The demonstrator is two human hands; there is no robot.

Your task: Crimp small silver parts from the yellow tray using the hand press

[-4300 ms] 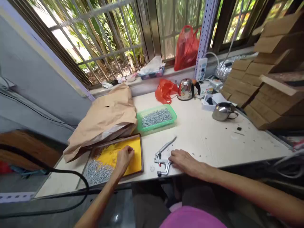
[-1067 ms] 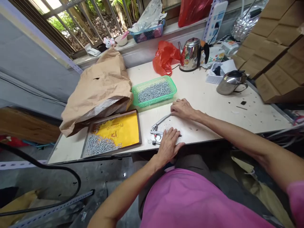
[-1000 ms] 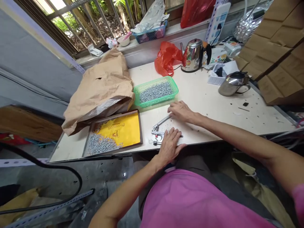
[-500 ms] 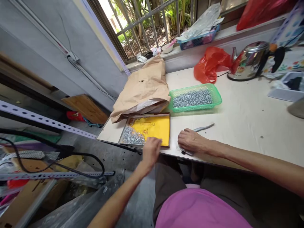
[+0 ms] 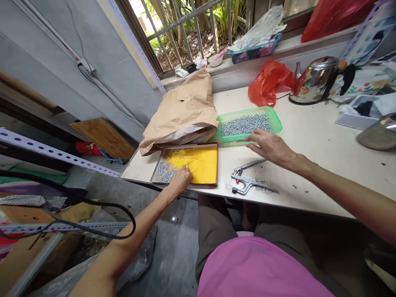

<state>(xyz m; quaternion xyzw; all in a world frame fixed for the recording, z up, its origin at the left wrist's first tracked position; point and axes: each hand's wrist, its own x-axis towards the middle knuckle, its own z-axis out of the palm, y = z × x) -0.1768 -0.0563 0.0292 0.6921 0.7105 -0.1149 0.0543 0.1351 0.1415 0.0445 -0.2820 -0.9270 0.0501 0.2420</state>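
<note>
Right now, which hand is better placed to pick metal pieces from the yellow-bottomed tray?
Left, probably: the left hand is at the yellow-bottomed tray, beside its metal pieces. The right hand is farther off, near the green basket and plier-like tool.

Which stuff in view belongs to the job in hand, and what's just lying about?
Likely in use:
- yellow-bottomed tray, left hand at it
- small metal pieces in that tray
- green basket, also holding metal pieces, near right hand
- pliers-like tool

Probably just lying about:
- silver kettle
- crumpled red bag
- small toy
</note>
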